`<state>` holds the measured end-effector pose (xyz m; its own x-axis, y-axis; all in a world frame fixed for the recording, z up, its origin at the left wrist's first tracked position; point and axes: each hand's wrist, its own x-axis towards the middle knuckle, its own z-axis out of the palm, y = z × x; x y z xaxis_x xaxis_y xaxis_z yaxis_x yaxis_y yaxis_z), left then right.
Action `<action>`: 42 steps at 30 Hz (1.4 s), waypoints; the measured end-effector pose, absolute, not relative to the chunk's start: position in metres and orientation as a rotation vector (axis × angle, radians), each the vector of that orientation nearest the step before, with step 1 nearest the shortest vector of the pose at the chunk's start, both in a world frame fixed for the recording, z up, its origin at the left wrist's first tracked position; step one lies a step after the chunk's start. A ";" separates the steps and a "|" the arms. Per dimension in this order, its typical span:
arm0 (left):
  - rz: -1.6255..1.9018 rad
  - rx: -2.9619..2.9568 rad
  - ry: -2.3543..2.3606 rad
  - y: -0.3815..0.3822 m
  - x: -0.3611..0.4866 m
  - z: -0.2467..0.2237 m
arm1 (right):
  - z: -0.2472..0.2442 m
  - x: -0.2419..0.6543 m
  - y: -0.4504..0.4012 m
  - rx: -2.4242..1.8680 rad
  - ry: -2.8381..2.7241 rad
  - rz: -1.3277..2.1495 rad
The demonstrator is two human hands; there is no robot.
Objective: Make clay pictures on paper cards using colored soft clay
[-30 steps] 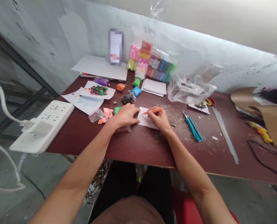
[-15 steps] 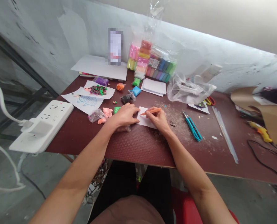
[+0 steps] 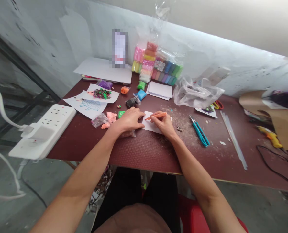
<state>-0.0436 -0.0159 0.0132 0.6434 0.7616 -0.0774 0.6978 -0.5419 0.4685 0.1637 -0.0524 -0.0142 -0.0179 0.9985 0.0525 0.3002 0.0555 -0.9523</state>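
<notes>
An orange marker (image 3: 161, 114) is pinched in my right hand (image 3: 163, 123), tilted, its tip down at a small white sheet of paper (image 3: 147, 125). My left hand (image 3: 132, 119) lies over the left edge of that sheet, thumb and fingers apart, the thumb touching the paper. Pink clay (image 3: 111, 116) and a bit of green clay (image 3: 121, 114) sit just left of my left hand. Partly under that wrist is a clear wrapper (image 3: 131, 133). Black clay in plastic (image 3: 131, 102) lies beyond my fingers. Any mark under the marker tip is too small to make out.
Teal-handled snips (image 3: 200, 132) and clear glue sticks (image 3: 234, 139) lie to the right, with a yellow glue gun (image 3: 271, 136) farther out. Bagged coloured clay (image 3: 168, 69) stands against the wall. A white power strip (image 3: 43, 132) occupies the left table edge.
The marker and my right hand have shifted very slightly left. My left hand and the paper stay in place.
</notes>
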 end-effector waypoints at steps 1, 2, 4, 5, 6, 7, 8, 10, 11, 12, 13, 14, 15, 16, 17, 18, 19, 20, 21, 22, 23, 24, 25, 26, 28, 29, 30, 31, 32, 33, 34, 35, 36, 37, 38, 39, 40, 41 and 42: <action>0.189 2.401 1.144 -0.016 -0.044 0.013 | -0.014 0.164 -0.052 -1.389 -1.465 1.017; 0.191 2.400 1.143 -0.015 -0.044 0.012 | -0.014 0.164 -0.052 -1.393 -1.466 1.019; 0.191 2.406 1.135 -0.015 -0.044 0.010 | -0.014 0.164 -0.052 -1.394 -1.465 1.024; 0.191 2.411 1.131 -0.015 -0.044 0.009 | -0.013 0.164 -0.052 -1.391 -1.464 1.026; 0.191 2.417 1.128 -0.015 -0.045 0.009 | -0.013 0.164 -0.052 -1.388 -1.465 1.025; 0.194 2.423 1.126 -0.015 -0.045 0.008 | -0.013 0.164 -0.052 -1.385 -1.467 1.023; 0.200 2.427 1.126 -0.015 -0.045 0.008 | -0.013 0.164 -0.052 -1.385 -1.469 1.019; 0.210 2.425 1.130 -0.015 -0.045 0.007 | -0.012 0.164 -0.053 -1.396 -1.471 1.012; 0.213 2.420 1.132 -0.015 -0.045 0.007 | -0.012 0.164 -0.053 -1.405 -1.469 1.010; 0.214 2.413 1.135 -0.015 -0.044 0.007 | -0.012 0.164 -0.053 -1.415 -1.468 1.010; 0.214 2.407 1.137 -0.015 -0.044 0.007 | -0.012 0.164 -0.053 -1.422 -1.468 1.011; 0.214 2.402 1.139 -0.015 -0.044 0.007 | -0.011 0.163 -0.053 -1.426 -1.469 1.013; 0.216 2.399 1.140 -0.015 -0.044 0.007 | -0.011 0.163 -0.053 -1.427 -1.470 1.017; 0.217 2.401 1.139 -0.015 -0.044 0.007 | -0.011 0.163 -0.053 -1.425 -1.472 1.021; 0.217 2.404 1.140 -0.015 -0.044 0.008 | -0.010 0.163 -0.053 -1.423 -1.474 1.026; 0.213 2.407 1.143 -0.015 -0.044 0.008 | -0.010 0.163 -0.053 -1.422 -1.476 1.029; 0.209 2.411 1.145 -0.015 -0.044 0.008 | -0.009 0.163 -0.053 -1.422 -1.478 1.029; 0.204 2.414 1.146 -0.016 -0.044 0.008 | -0.009 0.162 -0.053 -1.423 -1.482 1.024; 0.201 2.416 1.148 -0.016 -0.044 0.009 | -0.008 0.162 -0.053 -1.426 -1.486 1.017; 0.200 2.418 1.148 -0.016 -0.044 0.009 | -0.008 0.162 -0.053 -1.429 -1.488 1.010; 0.200 2.420 1.148 -0.016 -0.044 0.009 | -0.008 0.162 -0.053 -1.430 -1.491 1.007; 0.202 2.420 1.147 -0.016 -0.044 0.010 | -0.008 0.162 -0.053 -1.428 -1.493 1.007; 0.204 2.419 1.147 -0.017 -0.044 0.010 | -0.007 0.162 -0.053 -1.421 -1.494 1.011; 0.205 2.416 1.147 -0.017 -0.044 0.010 | -0.007 0.162 -0.053 -1.412 -1.495 1.015; 0.205 2.411 1.148 -0.017 -0.044 0.010 | -0.007 0.162 -0.053 -1.398 -1.493 1.026; 0.203 2.411 1.147 -0.016 -0.044 0.010 | -0.007 0.162 -0.053 -1.399 -1.488 1.033; 0.202 2.415 1.146 -0.016 -0.044 0.010 | -0.007 0.162 -0.053 -1.406 -1.483 1.042; 0.202 2.419 1.146 -0.016 -0.044 0.009 | -0.007 0.162 -0.053 -1.416 -1.479 1.050; 0.204 2.422 1.148 -0.016 -0.044 0.009 | -0.006 0.163 -0.053 -1.427 -1.477 1.053; 0.206 2.423 1.150 -0.016 -0.044 0.009 | -0.006 0.163 -0.053 -1.436 -1.477 1.051; 0.208 2.421 1.153 -0.016 -0.044 0.009 | -0.005 0.164 -0.053 -1.441 -1.478 1.045; 0.208 2.416 1.158 -0.016 -0.043 0.009 | -0.005 0.164 -0.053 -1.442 -1.479 1.038; 0.207 2.409 1.162 -0.016 -0.043 0.009 | -0.004 0.165 -0.053 -1.442 -1.478 1.034; 0.204 2.404 1.164 -0.016 -0.043 0.009 | -0.003 0.165 -0.053 -1.442 -1.473 1.035; 0.203 2.401 1.165 -0.016 -0.043 0.009 | -0.003 0.166 -0.053 -1.446 -1.465 1.041; 0.204 2.400 1.166 -0.016 -0.043 0.009 | -0.003 0.166 -0.053 -1.452 -1.455 1.048; 0.206 2.401 1.167 -0.016 -0.043 0.009 | -0.003 0.166 -0.053 -1.460 -1.442 1.052; 0.210 2.403 1.166 -0.016 -0.043 0.009 | -0.003 0.167 -0.053 -1.468 -1.428 1.056; 0.217 2.404 1.164 -0.016 -0.043 0.009 | -0.003 0.167 -0.053 -1.474 -1.415 1.058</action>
